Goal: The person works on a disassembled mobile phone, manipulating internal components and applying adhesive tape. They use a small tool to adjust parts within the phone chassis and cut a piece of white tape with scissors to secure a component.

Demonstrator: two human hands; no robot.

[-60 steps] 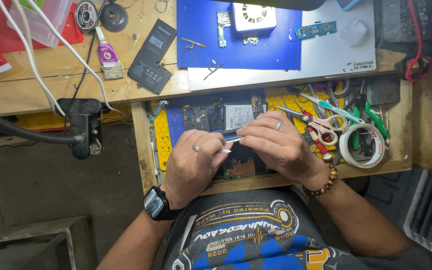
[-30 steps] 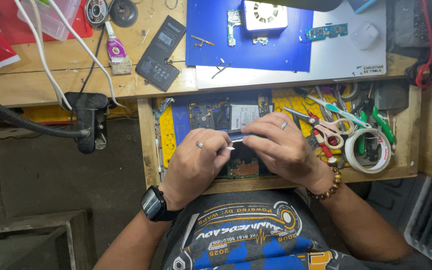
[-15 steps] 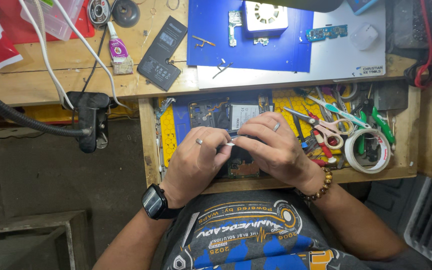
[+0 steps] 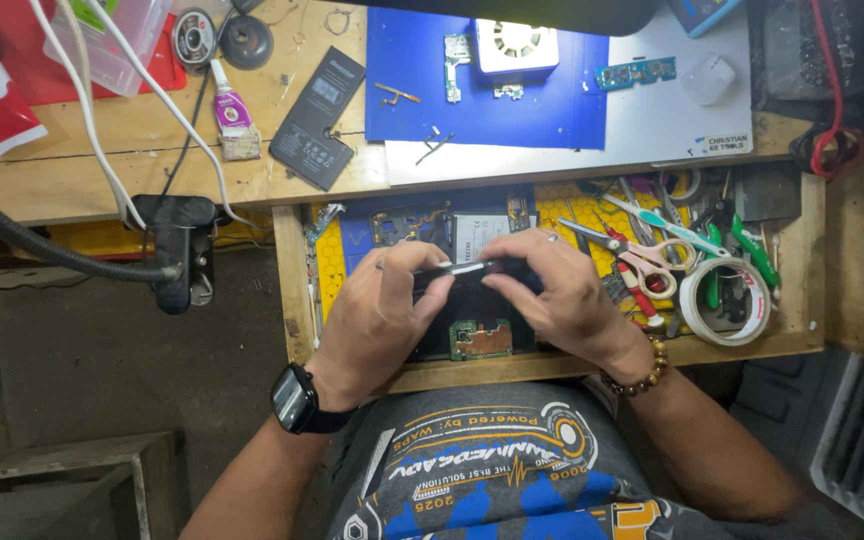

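Over an open wooden drawer (image 4: pixel 297 290), both my hands grip one dark phone body (image 4: pixel 472 272) on edge. My left hand (image 4: pixel 377 310), with a ring and a black wrist watch, pinches its left end. My right hand (image 4: pixel 562 290), with a ring and a bead bracelet, covers its right end. Below the hands lies an opened phone with a green circuit board (image 4: pixel 482 340). Another opened phone (image 4: pixel 432 225) lies in the drawer just beyond my fingers.
Scissors (image 4: pixel 632 255), a tape roll (image 4: pixel 724 300) and green-handled tools (image 4: pixel 747 250) fill the drawer's right side. On the bench above are a blue mat (image 4: pixel 492 105) with small boards, a black battery (image 4: pixel 317 115), a glue tube (image 4: pixel 232 110) and white cables (image 4: pixel 102 130).
My hands have stayed together on the phone body, shifting only slightly over the drawer. The view has drifted a little.
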